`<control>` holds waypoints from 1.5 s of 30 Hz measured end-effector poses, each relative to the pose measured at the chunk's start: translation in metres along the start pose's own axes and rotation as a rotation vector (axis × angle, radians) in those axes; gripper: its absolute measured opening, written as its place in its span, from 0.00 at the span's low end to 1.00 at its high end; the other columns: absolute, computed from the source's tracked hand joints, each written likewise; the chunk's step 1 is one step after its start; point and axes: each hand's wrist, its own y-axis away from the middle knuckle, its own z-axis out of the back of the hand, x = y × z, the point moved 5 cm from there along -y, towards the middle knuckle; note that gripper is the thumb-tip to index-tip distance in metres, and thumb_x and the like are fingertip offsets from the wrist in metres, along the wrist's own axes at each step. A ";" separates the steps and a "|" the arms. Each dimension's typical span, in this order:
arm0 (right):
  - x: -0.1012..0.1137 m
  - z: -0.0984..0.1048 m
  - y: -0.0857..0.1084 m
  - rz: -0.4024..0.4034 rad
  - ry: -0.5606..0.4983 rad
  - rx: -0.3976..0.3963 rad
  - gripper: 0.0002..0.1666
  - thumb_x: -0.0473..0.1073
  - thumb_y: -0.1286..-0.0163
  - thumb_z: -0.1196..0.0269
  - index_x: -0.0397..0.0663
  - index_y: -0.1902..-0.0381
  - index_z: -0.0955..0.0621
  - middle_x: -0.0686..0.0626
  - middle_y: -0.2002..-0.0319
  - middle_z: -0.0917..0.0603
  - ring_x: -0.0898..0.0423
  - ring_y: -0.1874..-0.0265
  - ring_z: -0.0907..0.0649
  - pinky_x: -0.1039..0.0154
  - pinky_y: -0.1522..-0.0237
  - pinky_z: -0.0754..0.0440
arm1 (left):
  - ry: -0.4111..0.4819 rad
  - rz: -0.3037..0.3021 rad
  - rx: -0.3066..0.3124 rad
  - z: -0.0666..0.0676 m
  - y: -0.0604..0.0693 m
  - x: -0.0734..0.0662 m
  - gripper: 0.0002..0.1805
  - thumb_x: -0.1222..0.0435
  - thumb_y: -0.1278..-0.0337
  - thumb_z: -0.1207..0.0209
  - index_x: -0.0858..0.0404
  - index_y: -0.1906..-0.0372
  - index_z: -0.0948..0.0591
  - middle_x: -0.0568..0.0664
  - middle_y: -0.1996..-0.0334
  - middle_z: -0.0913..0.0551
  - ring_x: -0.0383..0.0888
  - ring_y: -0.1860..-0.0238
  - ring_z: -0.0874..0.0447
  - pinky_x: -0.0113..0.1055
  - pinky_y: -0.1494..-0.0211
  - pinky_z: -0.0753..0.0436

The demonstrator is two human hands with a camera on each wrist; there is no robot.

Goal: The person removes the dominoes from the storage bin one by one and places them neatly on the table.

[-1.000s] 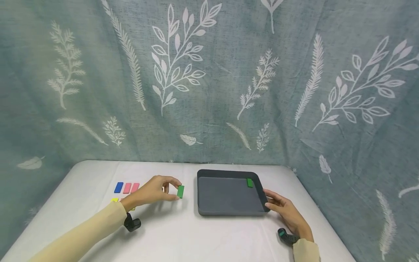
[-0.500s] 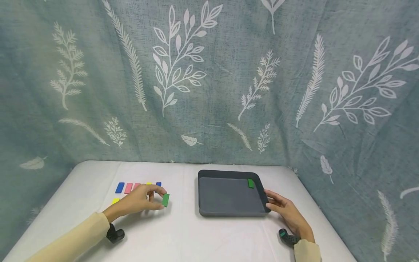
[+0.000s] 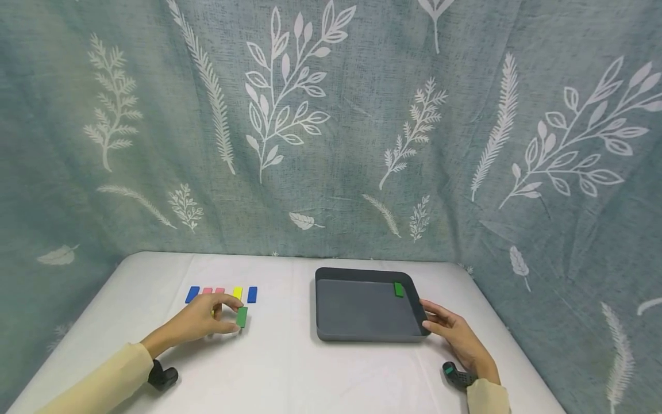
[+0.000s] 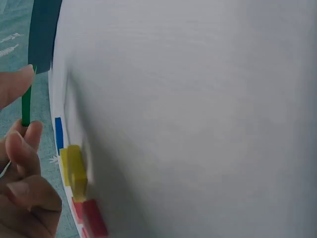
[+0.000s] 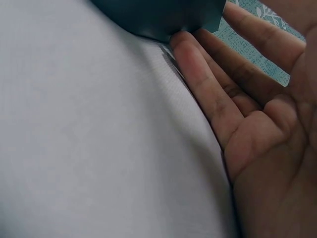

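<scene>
My left hand (image 3: 196, 322) pinches a thin green block (image 3: 242, 317) between thumb and fingertips, held on edge above the white table, left of the tray. The left wrist view shows the same green block (image 4: 26, 106) edge-on. A dark grey rectangular tray (image 3: 368, 337) lies right of centre. Another green block (image 3: 398, 289) rests inside it, in the far right corner. My right hand (image 3: 461, 340) touches the tray's right side with fingers mostly straight and thumb near the front corner. In the right wrist view, fingertips meet the tray's outer wall (image 5: 158, 17).
Behind my left hand, a far row holds blue blocks (image 3: 251, 294), pink blocks (image 3: 207, 290) and a yellow block (image 3: 237, 293). Nearer yellow (image 4: 77, 171) and pink (image 4: 94, 218) blocks are mostly hidden by that hand in the head view. A patterned curtain (image 3: 331, 172) hangs behind the table.
My left hand has moved left, away from the tray and toward the rows of blocks, still pinching the green block. The right hand stays at the tray's side.
</scene>
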 end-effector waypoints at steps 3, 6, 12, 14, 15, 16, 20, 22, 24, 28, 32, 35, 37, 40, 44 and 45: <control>0.000 0.000 0.000 0.017 0.003 0.003 0.36 0.43 0.28 0.32 0.50 0.24 0.29 0.42 0.27 0.30 0.53 0.39 0.21 0.66 0.43 0.22 | -0.036 -0.004 -0.025 0.002 0.000 0.003 0.24 0.55 0.50 0.22 0.57 0.47 0.13 0.47 0.62 0.15 0.35 0.79 0.34 0.30 0.78 0.31; 0.000 0.000 0.001 0.029 0.003 0.014 0.37 0.42 0.27 0.32 0.48 0.24 0.30 0.40 0.27 0.31 0.53 0.39 0.21 0.67 0.43 0.22 | -0.075 -0.006 -0.044 0.002 0.000 0.005 0.25 0.56 0.52 0.21 0.58 0.48 0.13 0.45 0.62 0.15 0.37 0.76 0.36 0.30 0.75 0.34; 0.001 -0.001 0.001 0.039 -0.010 0.034 0.37 0.42 0.27 0.33 0.47 0.23 0.31 0.38 0.26 0.32 0.54 0.39 0.20 0.66 0.43 0.22 | -0.104 0.032 -0.050 0.002 -0.001 0.010 0.25 0.58 0.53 0.20 0.61 0.48 0.12 0.46 0.71 0.21 0.39 0.74 0.35 0.30 0.73 0.34; 0.001 -0.001 0.001 0.044 -0.012 0.035 0.37 0.42 0.26 0.33 0.47 0.23 0.31 0.38 0.26 0.32 0.54 0.39 0.20 0.66 0.43 0.22 | -0.123 0.038 -0.054 0.002 -0.002 0.010 0.25 0.58 0.54 0.20 0.61 0.49 0.12 0.46 0.71 0.21 0.39 0.72 0.34 0.31 0.70 0.33; 0.001 -0.001 0.000 0.045 -0.014 0.034 0.37 0.42 0.26 0.33 0.47 0.23 0.31 0.38 0.26 0.32 0.54 0.39 0.20 0.66 0.43 0.22 | -0.128 0.043 -0.056 0.002 -0.001 0.011 0.25 0.58 0.55 0.20 0.61 0.49 0.12 0.46 0.70 0.20 0.40 0.70 0.33 0.31 0.69 0.32; 0.001 -0.001 0.000 0.045 -0.015 0.032 0.37 0.42 0.26 0.33 0.47 0.23 0.31 0.38 0.26 0.32 0.54 0.39 0.20 0.66 0.43 0.22 | -0.135 0.042 -0.058 0.002 -0.001 0.011 0.25 0.58 0.55 0.20 0.61 0.49 0.12 0.46 0.67 0.18 0.40 0.68 0.32 0.31 0.66 0.30; -0.001 -0.001 -0.001 0.039 -0.019 0.026 0.36 0.42 0.26 0.33 0.48 0.23 0.30 0.39 0.27 0.31 0.54 0.40 0.20 0.65 0.43 0.21 | -0.154 0.048 -0.062 0.003 -0.001 0.010 0.25 0.58 0.57 0.19 0.62 0.50 0.11 0.45 0.56 0.12 0.43 0.60 0.27 0.35 0.58 0.25; -0.002 0.000 -0.001 0.036 -0.019 0.025 0.37 0.41 0.26 0.33 0.48 0.23 0.31 0.39 0.27 0.30 0.53 0.39 0.20 0.65 0.43 0.21 | -0.162 0.048 -0.061 0.003 -0.001 0.010 0.25 0.59 0.57 0.19 0.62 0.50 0.11 0.46 0.55 0.12 0.43 0.59 0.25 0.37 0.56 0.23; -0.002 0.000 -0.001 0.030 -0.022 0.020 0.37 0.42 0.27 0.33 0.49 0.24 0.30 0.41 0.27 0.30 0.53 0.39 0.20 0.64 0.42 0.21 | -0.171 0.047 -0.061 0.003 -0.001 0.010 0.25 0.60 0.57 0.19 0.62 0.50 0.11 0.46 0.55 0.11 0.43 0.58 0.23 0.39 0.55 0.22; -0.001 0.000 -0.001 0.020 -0.024 0.012 0.36 0.42 0.27 0.32 0.50 0.24 0.29 0.43 0.28 0.29 0.53 0.39 0.20 0.64 0.42 0.21 | -0.178 0.040 -0.057 0.003 -0.002 0.010 0.25 0.62 0.56 0.19 0.63 0.50 0.12 0.48 0.55 0.11 0.45 0.56 0.20 0.43 0.52 0.19; 0.000 0.000 0.000 0.025 -0.018 0.021 0.37 0.42 0.27 0.33 0.48 0.23 0.31 0.43 0.27 0.30 0.54 0.39 0.20 0.65 0.42 0.22 | -0.179 0.031 -0.047 0.003 -0.003 0.009 0.26 0.61 0.55 0.19 0.64 0.49 0.12 0.49 0.54 0.11 0.47 0.52 0.18 0.48 0.49 0.18; 0.000 0.000 0.000 0.035 -0.022 0.022 0.37 0.41 0.27 0.33 0.47 0.23 0.31 0.41 0.27 0.30 0.54 0.39 0.20 0.65 0.42 0.21 | -0.181 0.013 -0.054 0.005 -0.005 0.004 0.25 0.59 0.54 0.20 0.64 0.49 0.12 0.48 0.55 0.12 0.46 0.54 0.20 0.44 0.52 0.19; 0.000 0.000 0.000 0.043 -0.025 0.028 0.37 0.41 0.26 0.33 0.46 0.23 0.31 0.39 0.27 0.31 0.54 0.39 0.20 0.65 0.42 0.21 | -0.171 0.006 -0.061 0.007 -0.009 0.000 0.25 0.59 0.53 0.20 0.63 0.49 0.12 0.47 0.55 0.13 0.44 0.59 0.23 0.39 0.59 0.21; 0.001 0.000 0.000 0.042 -0.030 0.032 0.37 0.41 0.26 0.33 0.46 0.23 0.31 0.38 0.26 0.32 0.54 0.39 0.20 0.65 0.43 0.21 | -0.159 -0.008 -0.067 0.009 -0.016 -0.009 0.25 0.57 0.50 0.22 0.62 0.47 0.13 0.48 0.56 0.13 0.42 0.67 0.28 0.35 0.69 0.27; 0.000 0.000 0.000 0.025 -0.021 0.023 0.37 0.42 0.27 0.33 0.48 0.23 0.31 0.40 0.26 0.31 0.54 0.38 0.20 0.65 0.42 0.22 | -0.113 -0.028 -0.059 0.006 -0.029 -0.020 0.26 0.57 0.46 0.24 0.60 0.42 0.16 0.51 0.55 0.14 0.42 0.72 0.29 0.34 0.71 0.28; 0.000 0.000 0.000 0.021 -0.020 0.018 0.37 0.42 0.27 0.33 0.48 0.23 0.31 0.41 0.27 0.30 0.54 0.38 0.20 0.65 0.42 0.22 | -0.092 -0.040 -0.052 0.004 -0.033 -0.022 0.27 0.57 0.45 0.24 0.60 0.41 0.17 0.52 0.54 0.14 0.42 0.73 0.29 0.35 0.71 0.27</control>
